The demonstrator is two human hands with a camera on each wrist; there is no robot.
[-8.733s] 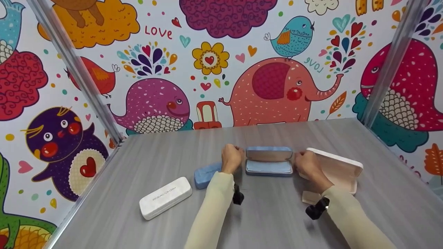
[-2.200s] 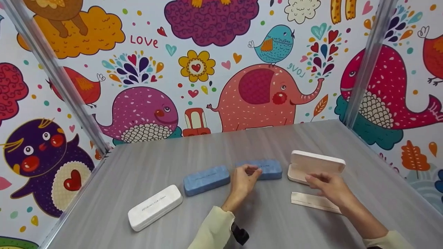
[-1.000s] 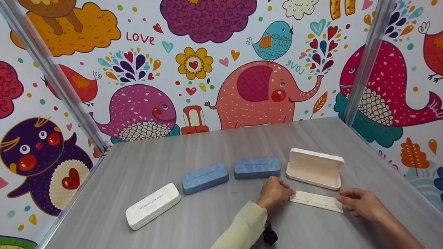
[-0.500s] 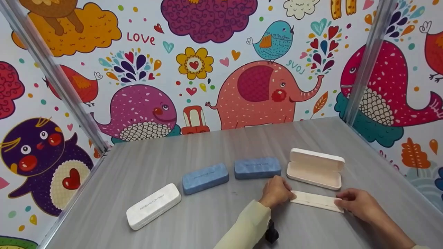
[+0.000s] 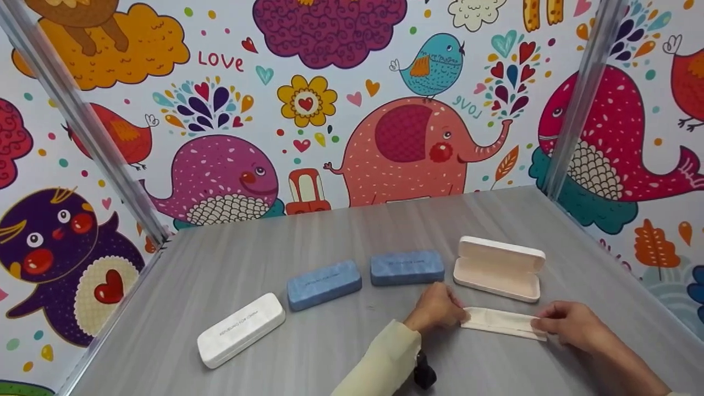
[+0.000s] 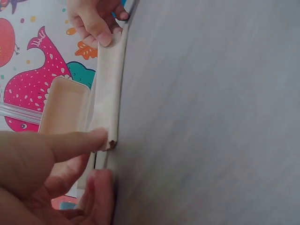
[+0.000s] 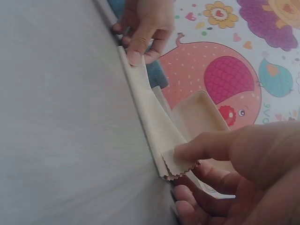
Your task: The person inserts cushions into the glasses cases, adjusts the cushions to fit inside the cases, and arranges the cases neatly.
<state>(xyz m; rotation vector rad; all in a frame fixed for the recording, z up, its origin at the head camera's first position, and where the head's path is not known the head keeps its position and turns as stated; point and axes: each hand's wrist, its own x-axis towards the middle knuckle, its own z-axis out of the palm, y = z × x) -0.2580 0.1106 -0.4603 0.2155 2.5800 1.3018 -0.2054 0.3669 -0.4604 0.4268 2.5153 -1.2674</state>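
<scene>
A folded cream glasses cloth (image 5: 501,321) with zigzag-cut edges lies in a long strip near the front right of the table. My left hand (image 5: 438,308) pinches its left end, thumb on top, as the left wrist view shows up close. At the other end my right hand (image 5: 569,325) pinches the cloth between thumb and fingers; the layered zigzag edge shows in the right wrist view. Just behind the cloth stands a white glasses case (image 5: 498,269), lid raised, its pale pink inside bare.
To the left sit a closed blue glasses case (image 5: 407,268), a second closed blue case (image 5: 324,285) and a closed white case (image 5: 242,330), in a curved row on the grey table (image 5: 330,357). A patterned wall (image 5: 319,49) and metal posts border the table.
The nearer-right blue case, open with a cloth inside at first, is now closed. Both hands have moved from the cases to the cream cloth and taken its ends; it now bulges slightly upward.
</scene>
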